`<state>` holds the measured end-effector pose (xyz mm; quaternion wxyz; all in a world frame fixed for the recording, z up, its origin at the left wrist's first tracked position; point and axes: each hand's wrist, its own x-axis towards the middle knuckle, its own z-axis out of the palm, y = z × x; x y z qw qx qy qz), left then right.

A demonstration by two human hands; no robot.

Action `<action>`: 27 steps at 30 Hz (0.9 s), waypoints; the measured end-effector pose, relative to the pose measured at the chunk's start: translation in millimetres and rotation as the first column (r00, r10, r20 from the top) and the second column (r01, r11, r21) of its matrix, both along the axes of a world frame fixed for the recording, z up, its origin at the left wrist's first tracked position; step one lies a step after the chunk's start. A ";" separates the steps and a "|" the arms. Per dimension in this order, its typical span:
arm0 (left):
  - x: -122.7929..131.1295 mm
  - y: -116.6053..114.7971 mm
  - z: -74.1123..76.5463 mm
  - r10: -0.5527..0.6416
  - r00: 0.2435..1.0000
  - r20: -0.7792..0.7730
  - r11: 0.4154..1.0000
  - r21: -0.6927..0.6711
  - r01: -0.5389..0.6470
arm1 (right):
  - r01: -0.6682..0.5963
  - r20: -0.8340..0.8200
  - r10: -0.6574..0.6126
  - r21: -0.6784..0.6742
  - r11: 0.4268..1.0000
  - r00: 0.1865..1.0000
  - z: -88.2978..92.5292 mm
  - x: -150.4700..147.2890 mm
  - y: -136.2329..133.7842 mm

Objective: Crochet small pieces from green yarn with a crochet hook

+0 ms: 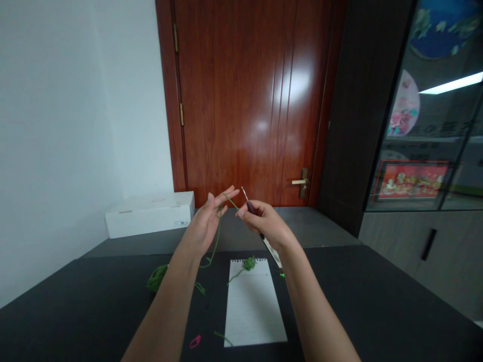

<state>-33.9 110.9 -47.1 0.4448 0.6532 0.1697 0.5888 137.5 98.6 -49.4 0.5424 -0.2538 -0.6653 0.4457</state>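
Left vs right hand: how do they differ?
Pose: the left hand has its fingers extended; the right hand has its fingers curled.
Hold: the left hand carries green yarn across its fingers; the right hand grips a crochet hook, tip up.
Shared: both are raised above the dark tabletop.

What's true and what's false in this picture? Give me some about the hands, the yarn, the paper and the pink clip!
1. The right hand holds a dark-handled tool. True.
2. Red yarn runs over the left hand. False: the yarn on the left hand is green.
3. A green tangle lies on the paper. True.
4. The pink clip is on the paper. False: the pink clip lies beside it on the table.
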 end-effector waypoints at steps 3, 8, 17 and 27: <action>-0.4 -2.7 3.5 -0.135 0.985 0.107 0.986 -0.082 0.144 | -0.008 0.016 0.008 -0.005 1.000 1.000 -1.5 -0.1 2.4; -2.4 -4.7 5.1 -0.177 0.974 0.140 0.971 -0.139 0.196 | 0.031 0.006 -0.031 -0.006 1.000 1.000 -4.4 0.5 7.4; -2.9 -8.0 4.8 0.013 1.000 0.007 0.999 -0.046 -0.013 | 0.057 0.015 -0.057 -0.007 0.998 0.998 -5.4 2.5 11.5; 1.4 -10.3 6.2 0.179 0.982 0.055 0.983 0.021 -0.181 | 0.021 0.033 -0.020 -0.023 1.000 0.999 -4.9 -2.1 8.6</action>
